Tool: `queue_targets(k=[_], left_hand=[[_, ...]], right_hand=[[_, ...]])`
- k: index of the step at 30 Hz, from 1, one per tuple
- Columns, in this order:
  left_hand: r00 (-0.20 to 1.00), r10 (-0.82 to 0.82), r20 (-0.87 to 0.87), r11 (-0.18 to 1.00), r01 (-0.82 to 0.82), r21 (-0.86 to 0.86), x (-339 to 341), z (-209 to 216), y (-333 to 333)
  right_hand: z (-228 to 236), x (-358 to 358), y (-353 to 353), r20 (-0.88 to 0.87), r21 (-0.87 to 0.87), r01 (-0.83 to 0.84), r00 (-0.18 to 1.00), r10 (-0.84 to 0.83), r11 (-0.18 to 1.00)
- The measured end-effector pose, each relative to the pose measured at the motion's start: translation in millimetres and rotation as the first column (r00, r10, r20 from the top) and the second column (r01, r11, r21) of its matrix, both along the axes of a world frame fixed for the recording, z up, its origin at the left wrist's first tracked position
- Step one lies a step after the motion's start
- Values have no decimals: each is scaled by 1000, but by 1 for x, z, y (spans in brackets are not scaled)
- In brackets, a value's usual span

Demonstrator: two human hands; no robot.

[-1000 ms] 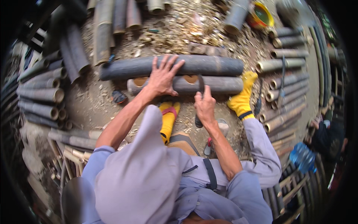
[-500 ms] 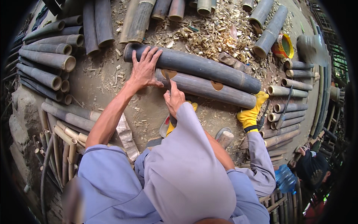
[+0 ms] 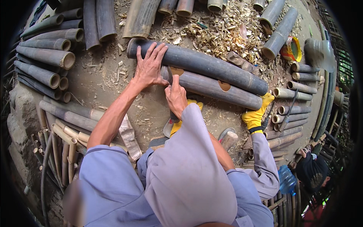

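My left hand (image 3: 150,67) is spread over the left end of the dark bamboo pole (image 3: 211,64), its thumb beside the near, lighter bamboo pole (image 3: 206,84). My right hand (image 3: 176,95) grips a knife (image 3: 169,75), index finger stretched along the blade. The blade stands at the left edge of a rounded hole near the near pole's left end. Farther right, that pole has a second hole. Another person's yellow-gloved hand (image 3: 258,113), in a grey sleeve, is at the poles' right end. More yellow glove (image 3: 176,129) shows below my right hand, mostly hidden by grey cloth.
Pale wood shavings (image 3: 215,38) are heaped beyond the poles. Cut bamboo lengths (image 3: 53,56) are stacked at left, with others at right (image 3: 295,109). A yellow-and-red bucket (image 3: 291,49) lies far right, and a blue water bottle (image 3: 287,181) near right. Grey cloth (image 3: 191,166) covers part of my right forearm.
The poles and ground have shifted slightly right in view. The knife blade sits a little farther left relative to the hole. Both hands keep their holds; the gloved hand stays at the pole end.
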State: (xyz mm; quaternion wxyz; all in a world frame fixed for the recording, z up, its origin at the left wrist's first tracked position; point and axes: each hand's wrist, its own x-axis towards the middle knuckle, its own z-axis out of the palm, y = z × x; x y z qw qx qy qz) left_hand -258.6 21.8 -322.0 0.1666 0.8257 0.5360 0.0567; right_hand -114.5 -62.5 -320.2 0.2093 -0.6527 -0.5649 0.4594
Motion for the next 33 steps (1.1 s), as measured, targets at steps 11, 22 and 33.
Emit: queue_targets(k=[11,22,33], left_hand=[[1000,7,4,1000,-7,-4,-3,-4,-2],[997,-56,48,998,55,32,-12,-9,5],[965,-249,85,968,246,44,-14,-27,49]], right_hand=[[-3,-4,1,35,-32,-11,999,12,999],[83,30,91,-232,470,207,967,-106,858],[35,93,65,238,158,-349,921,307,924]])
